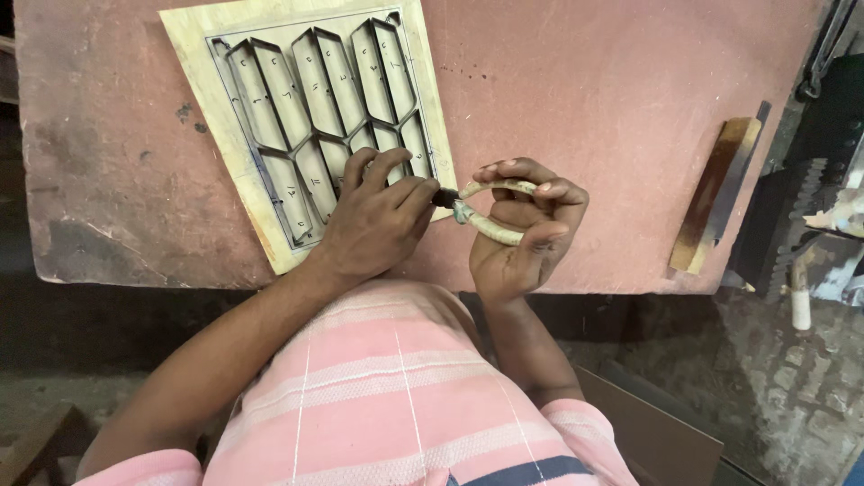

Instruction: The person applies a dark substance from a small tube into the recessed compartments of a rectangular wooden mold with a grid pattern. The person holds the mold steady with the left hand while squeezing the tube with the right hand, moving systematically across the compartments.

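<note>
Pressing down on the plywood die board (225, 54) with its hexagonal steel-rule cells, your left hand (373, 220) lies flat, fingers curled over the lower right cells. Your right hand (522, 234) is closed around wrapped pliers (486, 211), whose jaws meet the board's right edge, all on the reddish worktable (585, 90).

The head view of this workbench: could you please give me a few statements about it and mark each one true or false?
1. The left hand presses on the wooden board with metal strips. True.
2. The right hand is empty. False: it grips the wrapped handles of pliers.
3. The board lies on a reddish table. True.
4. The metal strips form round rings. False: they outline long hexagons.
5. A flat wooden bar lies to the left of the board. False: it lies to the right.
</note>
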